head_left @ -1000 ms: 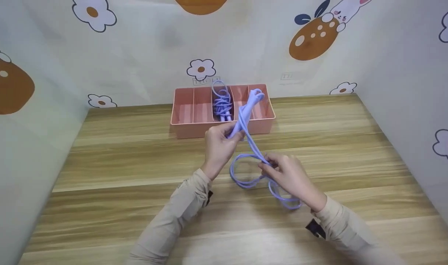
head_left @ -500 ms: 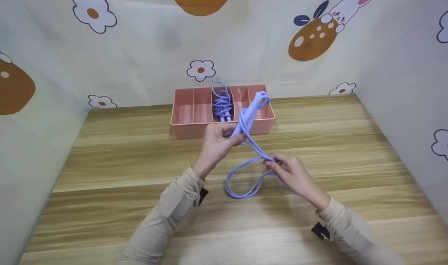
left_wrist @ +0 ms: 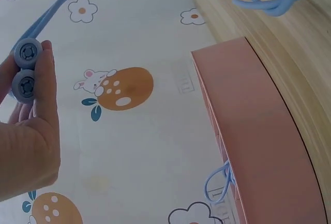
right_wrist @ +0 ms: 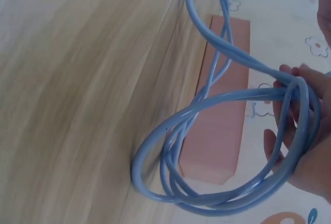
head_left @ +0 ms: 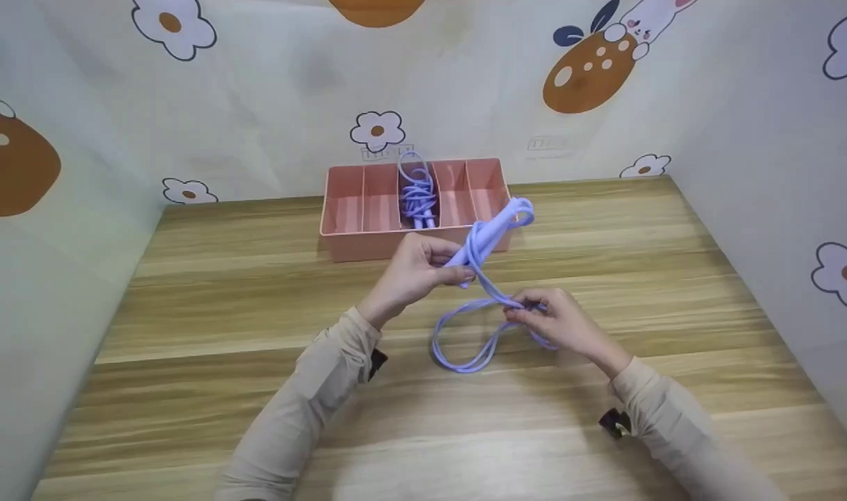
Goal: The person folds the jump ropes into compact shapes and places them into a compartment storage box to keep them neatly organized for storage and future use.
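Note:
My left hand [head_left: 415,273] grips the two light purple handles of a jump rope [head_left: 491,235] side by side, tilted up to the right in front of the pink box. Their round ends [left_wrist: 27,53] show in the left wrist view. Doubled cord crosses round the handles and runs down to my right hand [head_left: 562,321], which pinches it between thumb and fingers. Slack cord [head_left: 458,369] hangs in a loop below. In the right wrist view several coils of cord [right_wrist: 155,146] hang by the right hand [right_wrist: 313,146].
Behind the hands stands a pink box [head_left: 367,247] with several compartments. Its middle one holds another purple jump rope [head_left: 418,200], wound up, with a loop sticking out over the rim. Printed walls [head_left: 270,104] enclose the wooden table [head_left: 207,299] at the back and sides.
The handles have moved right and nearer to me, and the cord's turn round them looks tighter. My right hand has shifted slightly right; the loose loops below have changed shape.

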A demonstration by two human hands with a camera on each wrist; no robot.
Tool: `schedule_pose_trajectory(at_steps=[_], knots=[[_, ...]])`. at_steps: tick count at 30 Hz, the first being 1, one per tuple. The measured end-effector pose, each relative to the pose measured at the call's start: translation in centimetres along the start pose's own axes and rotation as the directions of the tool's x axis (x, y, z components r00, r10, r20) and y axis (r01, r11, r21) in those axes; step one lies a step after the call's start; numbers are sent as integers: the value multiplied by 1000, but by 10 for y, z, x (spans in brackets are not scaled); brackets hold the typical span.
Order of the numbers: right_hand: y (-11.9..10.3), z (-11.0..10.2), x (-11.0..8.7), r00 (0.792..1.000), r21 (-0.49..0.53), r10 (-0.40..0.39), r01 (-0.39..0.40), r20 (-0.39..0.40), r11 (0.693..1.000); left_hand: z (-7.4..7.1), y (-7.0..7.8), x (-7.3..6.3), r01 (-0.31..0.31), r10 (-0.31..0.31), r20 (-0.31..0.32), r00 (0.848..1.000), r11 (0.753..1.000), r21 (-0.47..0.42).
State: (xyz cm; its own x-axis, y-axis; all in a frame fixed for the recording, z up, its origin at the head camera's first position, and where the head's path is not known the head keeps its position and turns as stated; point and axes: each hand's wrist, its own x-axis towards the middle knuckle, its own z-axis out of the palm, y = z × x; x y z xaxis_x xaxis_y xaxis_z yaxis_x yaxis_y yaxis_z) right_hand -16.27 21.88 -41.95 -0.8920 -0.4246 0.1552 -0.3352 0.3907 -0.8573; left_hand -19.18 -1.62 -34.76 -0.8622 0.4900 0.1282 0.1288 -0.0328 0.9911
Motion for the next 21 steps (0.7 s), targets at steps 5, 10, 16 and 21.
schedule_pose_trajectory(at_steps=[5,10,16,21], knots=[[9,-10,11,995,44,-28,24,92,999,-3,1,1,-27,21,116,993,998,53],[9,-18,25,980,-25,-43,49,195,998,-5,4,0,-55,10,230,973,980,189],[7,-26,38,966,-133,-112,146,234,980,-4,5,-3,-135,-13,415,910,936,325],[0,-29,45,980,-263,-53,104,194,959,0,6,-6,-179,-76,500,863,879,442]])
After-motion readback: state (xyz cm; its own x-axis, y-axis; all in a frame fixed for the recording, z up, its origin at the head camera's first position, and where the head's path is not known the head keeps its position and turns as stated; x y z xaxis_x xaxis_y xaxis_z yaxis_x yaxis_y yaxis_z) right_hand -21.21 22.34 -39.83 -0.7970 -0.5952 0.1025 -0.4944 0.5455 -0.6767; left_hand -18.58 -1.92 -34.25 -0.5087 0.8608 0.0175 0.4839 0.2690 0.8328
